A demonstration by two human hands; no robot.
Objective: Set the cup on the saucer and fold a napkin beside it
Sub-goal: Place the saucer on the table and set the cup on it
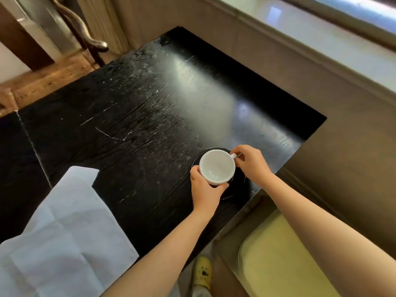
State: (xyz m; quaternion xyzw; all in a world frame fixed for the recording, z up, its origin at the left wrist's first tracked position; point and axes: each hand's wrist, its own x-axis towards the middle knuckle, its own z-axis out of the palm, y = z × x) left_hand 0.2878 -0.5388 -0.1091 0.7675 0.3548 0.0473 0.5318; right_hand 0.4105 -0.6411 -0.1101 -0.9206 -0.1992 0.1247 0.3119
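Observation:
An empty white cup (pixel 216 165) is upright over a black saucer (pixel 239 184) near the right edge of the black table (pixel 139 116). My left hand (pixel 204 189) wraps the cup's near side. My right hand (pixel 249 160) pinches its small handle on the right. Whether the cup's base touches the saucer I cannot tell. A white napkin (pixel 64 232), creased and unfolded, lies flat at the table's near left corner, well apart from the cup.
A grey wall panel (pixel 321 86) runs along the table's far and right sides under a window sill. A pale yellow seat (pixel 282 260) sits below right. A chair leg (pixel 90 37) stands on wooden floor at top left.

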